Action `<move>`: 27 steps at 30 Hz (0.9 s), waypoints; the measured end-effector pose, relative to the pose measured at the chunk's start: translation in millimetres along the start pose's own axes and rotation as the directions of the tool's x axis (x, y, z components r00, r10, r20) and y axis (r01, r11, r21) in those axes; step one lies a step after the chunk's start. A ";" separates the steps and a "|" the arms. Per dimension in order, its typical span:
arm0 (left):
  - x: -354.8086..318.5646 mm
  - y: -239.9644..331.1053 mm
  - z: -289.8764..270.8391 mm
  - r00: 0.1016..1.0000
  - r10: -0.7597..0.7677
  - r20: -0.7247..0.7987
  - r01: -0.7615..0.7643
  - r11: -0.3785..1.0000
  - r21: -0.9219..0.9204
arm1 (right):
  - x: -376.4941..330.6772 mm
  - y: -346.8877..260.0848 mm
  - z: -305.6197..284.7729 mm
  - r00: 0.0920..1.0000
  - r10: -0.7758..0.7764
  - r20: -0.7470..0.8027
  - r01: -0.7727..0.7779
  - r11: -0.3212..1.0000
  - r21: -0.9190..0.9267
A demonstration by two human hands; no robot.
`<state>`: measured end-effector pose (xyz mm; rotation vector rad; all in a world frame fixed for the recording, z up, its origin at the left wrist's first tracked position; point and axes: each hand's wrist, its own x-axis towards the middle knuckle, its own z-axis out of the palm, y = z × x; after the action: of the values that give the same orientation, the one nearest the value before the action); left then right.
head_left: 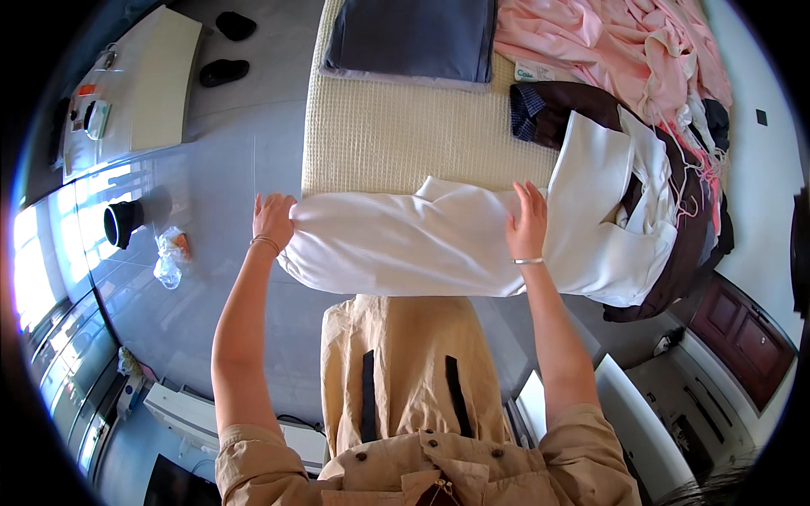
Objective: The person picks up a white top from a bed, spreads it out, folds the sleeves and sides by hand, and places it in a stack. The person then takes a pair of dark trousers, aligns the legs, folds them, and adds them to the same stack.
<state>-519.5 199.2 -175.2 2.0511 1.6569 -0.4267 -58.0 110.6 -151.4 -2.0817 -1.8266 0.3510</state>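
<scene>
A white garment (405, 244) lies stretched across the near end of the bed, a long smooth part of it to the left and a bunched part to the right. Whether it is trousers or a top I cannot tell. My left hand (273, 221) grips its left end, fingers closed on the cloth edge. Resting on the cloth farther right is my right hand (528, 221), fingers stretched out and thumb apart. Beneath the bunched part sits a dark brown garment (557, 99) with a checked cuff.
A folded dark grey cloth (409, 42) lies at the bed's far side, beside a heap of pink fabric (591, 42). The cream textured bed cover (388, 135) spreads between. On the floor to the left are a black bin (124, 223), a plastic bag (170, 257) and dark slippers (224, 72).
</scene>
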 end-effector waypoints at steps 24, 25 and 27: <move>19.2 118.4 -18.7 0.943 0.299 -0.147 -0.327 0.913 -0.242 | 91.2 -90.4 60.4 0.738 0.228 0.635 -0.332 0.942 0.048; 17.4 118.4 -16.4 0.944 0.306 -0.119 -0.327 0.911 -0.250 | 93.7 -92.3 60.1 0.702 0.217 0.679 -0.325 0.945 0.034; 12.9 118.4 -16.6 0.952 0.303 -0.044 -0.304 0.918 -0.254 | 97.9 -97.2 59.3 0.644 0.194 0.740 -0.339 0.939 0.049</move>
<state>-402.2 199.4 -148.8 2.0603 1.2843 -0.0938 -156.3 223.7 -160.8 -2.2455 -1.7183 1.5783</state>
